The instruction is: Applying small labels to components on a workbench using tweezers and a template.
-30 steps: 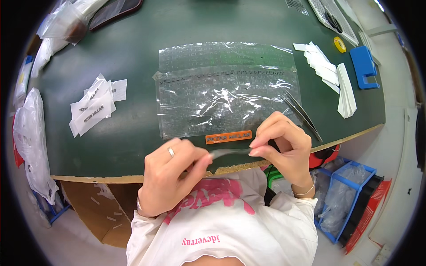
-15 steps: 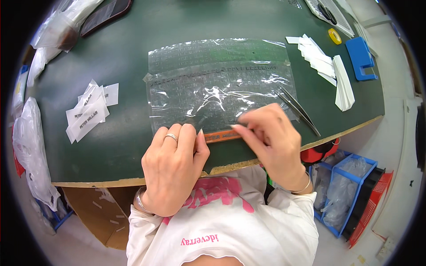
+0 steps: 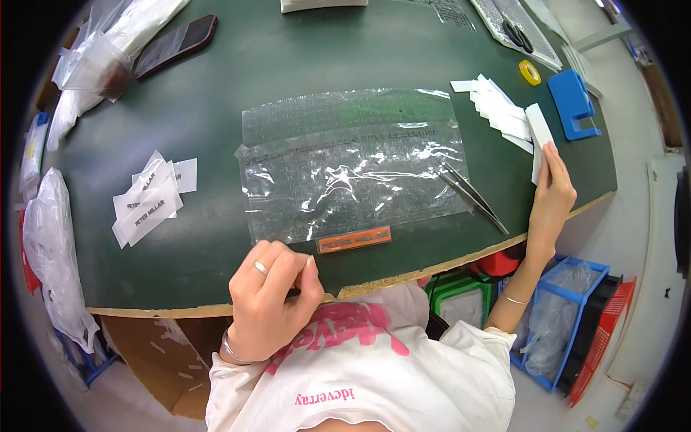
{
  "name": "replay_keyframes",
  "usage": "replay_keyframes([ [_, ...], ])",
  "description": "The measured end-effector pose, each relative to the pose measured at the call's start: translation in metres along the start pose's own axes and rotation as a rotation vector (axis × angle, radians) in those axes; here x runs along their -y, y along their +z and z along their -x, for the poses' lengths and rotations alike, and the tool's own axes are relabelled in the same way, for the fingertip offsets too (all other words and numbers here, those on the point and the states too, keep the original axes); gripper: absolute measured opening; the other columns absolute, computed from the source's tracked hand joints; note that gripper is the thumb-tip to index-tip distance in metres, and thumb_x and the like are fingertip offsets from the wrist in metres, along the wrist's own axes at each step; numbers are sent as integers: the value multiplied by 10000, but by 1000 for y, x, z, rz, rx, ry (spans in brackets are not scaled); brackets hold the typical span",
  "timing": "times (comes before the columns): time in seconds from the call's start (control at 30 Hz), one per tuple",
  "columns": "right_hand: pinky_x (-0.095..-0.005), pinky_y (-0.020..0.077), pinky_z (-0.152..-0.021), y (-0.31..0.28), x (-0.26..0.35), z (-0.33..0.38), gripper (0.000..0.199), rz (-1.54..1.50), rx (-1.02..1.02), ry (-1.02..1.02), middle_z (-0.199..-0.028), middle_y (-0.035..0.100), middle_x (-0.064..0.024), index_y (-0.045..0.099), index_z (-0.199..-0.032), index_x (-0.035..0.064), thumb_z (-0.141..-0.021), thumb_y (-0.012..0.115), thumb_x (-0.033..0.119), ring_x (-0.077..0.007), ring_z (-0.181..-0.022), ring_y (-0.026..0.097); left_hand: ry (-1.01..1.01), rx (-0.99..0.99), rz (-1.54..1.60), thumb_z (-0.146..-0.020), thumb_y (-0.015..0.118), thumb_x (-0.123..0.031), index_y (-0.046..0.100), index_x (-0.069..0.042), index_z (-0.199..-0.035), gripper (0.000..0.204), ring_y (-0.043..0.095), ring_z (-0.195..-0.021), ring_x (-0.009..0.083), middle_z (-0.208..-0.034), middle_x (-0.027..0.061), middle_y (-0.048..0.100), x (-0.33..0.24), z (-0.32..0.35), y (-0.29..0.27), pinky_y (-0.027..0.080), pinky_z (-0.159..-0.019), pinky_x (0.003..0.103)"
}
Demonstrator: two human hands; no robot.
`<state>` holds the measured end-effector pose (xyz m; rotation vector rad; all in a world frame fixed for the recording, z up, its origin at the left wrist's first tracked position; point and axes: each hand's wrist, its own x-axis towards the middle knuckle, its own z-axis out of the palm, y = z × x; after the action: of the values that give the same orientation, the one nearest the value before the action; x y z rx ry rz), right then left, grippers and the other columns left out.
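Taking the sheet's middle as the clock's centre, the left hand (image 3: 272, 288) is resting at the table (image 3: 180, 266) edge at 7 o'clock. Its fingers are curling inward, the thumb meeting the forefinger; whether anything is sitting in that pinch, I cannot tell. It is lying just beside the left end of the orange plate (image 3: 354, 240), which is resting at 6 o'clock along the clear sheet's (image 3: 288, 187) near edge, its dark raised letters facing up.

The right hand (image 3: 553, 194) is stretching out at 3 o'clock, its fingers touching the near part of a white stack (image 3: 539, 126) — whether they are grasping it or only resting there, I cannot tell. Beside that stack, at 2 o'clock, loose white strips (image 3: 497, 108) are lying fanned out. The yellow tape (image 3: 530, 73) is lying beyond them, with the blue holder (image 3: 574, 104) sitting just beside it.

Tweezers (image 3: 473, 198) are lying across the sheet's right edge, between 3 and 4 o'clock. Printed slips (image 3: 147, 205) are overlapping in a pile near 9 o'clock — well apart from both hands.
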<state>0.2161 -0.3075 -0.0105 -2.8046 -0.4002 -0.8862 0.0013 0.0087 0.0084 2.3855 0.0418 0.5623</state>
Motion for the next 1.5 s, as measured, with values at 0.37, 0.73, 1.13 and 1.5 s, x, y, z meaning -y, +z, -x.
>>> replay_keyframes([
  [0.37,-312,529,-852,-24,15,-14,157,-209,-100,85,-1052,707,-112,681,-1057,-9,-924,612,37,-228,-958,678,106,274,859,-903,609,-150,674,28,-996,212,624,-696,210,-858,112,694,-3,11,-4,487,-637,291],
  [0.73,-409,553,-852,-65,144,21,158,-1357,307,-786,-1010,702,-187,721,-968,-10,-815,705,27,-346,-992,687,-135,555,1396,-1007,261,-312,90,73,-1526,668,384,-1377,324,-1568,249,223,-15,6,15,397,-1056,384],
  [1.13,-444,390,-1032,-59,160,46,254,-679,-96,-460,-1171,687,-113,751,-991,21,-737,757,38,-342,-1159,618,161,224,1072,-998,358,-42,156,131,-1485,555,241,-1437,429,-1554,333,147,-31,14,33,373,-1098,461],
  [1.5,-463,367,-1049,-44,158,61,241,-786,-148,-400,-1141,697,-102,766,-974,47,-733,765,45,-331,-1136,635,150,175,824,-930,511,83,357,138,-1413,510,433,-1336,421,-1465,333,360,-34,10,24,468,-1023,398],
])
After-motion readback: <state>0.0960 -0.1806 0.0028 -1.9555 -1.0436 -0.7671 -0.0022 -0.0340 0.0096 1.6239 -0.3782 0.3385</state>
